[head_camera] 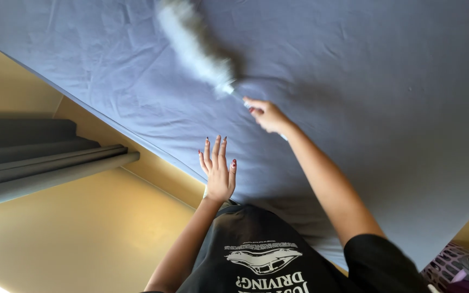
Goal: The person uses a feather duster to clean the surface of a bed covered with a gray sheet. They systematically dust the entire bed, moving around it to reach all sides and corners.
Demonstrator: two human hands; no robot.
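1. Bedsheet [354, 81], a wrinkled blue-grey one, stretches over the bed and fills most of the head view.
2. The right hand [266, 115] reaches out over the sheet with its grip pinched shut around the thin handle of a duster [194, 46].
3. The duster's fluffy pale head is blurred; it lies up and to the left of the right hand, low over the upper middle of the sheet, and whether it touches the fabric cannot be told.
4. A short light-coloured length of the handle shows between the fluffy head and the fingers, and a bit more pokes out below the hand.
5. The left hand [218, 171] holds nothing: its grip is spread, fingers straight and slightly fanned, near the sheet's near edge. Whether the palm rests on the sheet cannot be told.
6. Dark red polish shows on the nails of both hands.
7. The person wears a black shirt [256, 255] with a white print.
8. A grey curtain [33, 157] hangs against a yellowish wall [93, 228] on the left.
9. A pinkish laundry basket [451, 266] with clothes sits in the lower right corner, just beside the bed's edge.
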